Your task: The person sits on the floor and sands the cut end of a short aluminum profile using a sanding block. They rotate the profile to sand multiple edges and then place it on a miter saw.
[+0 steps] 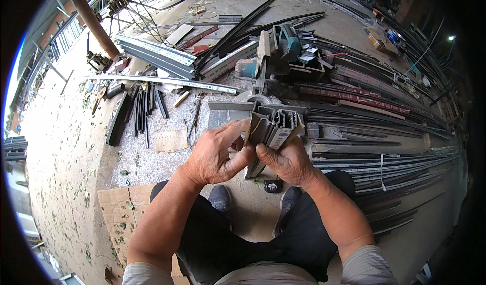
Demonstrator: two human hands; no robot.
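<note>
Between my knees I hold a short metal profile (pixel 275 137) with its cut end tilted up, showing several hollow chambers and thin walls. Yellowish film or card edges stick out along its sides, and a printed strip runs down its face. My left hand (pixel 216 152) is closed at the profile's left side, thumb and fingers pinched towards it. From the right, my right hand (pixel 289 162) grips it, thumb lying across the front; its other fingers are mostly hidden behind. Just beyond stands a mitre saw (pixel 289 43) with a teal motor housing, its base and fence near the profile.
A black tape measure (pixel 273 186) lies between my shoes. Long dark profiles (pixel 385 163) are stacked to the right, and wrapped grey ones (pixel 157 57) lie at the far left. Short black offcuts (pixel 143 108) rest on the shavings-covered floor. Flattened cardboard (pixel 119 209) is beside my left leg.
</note>
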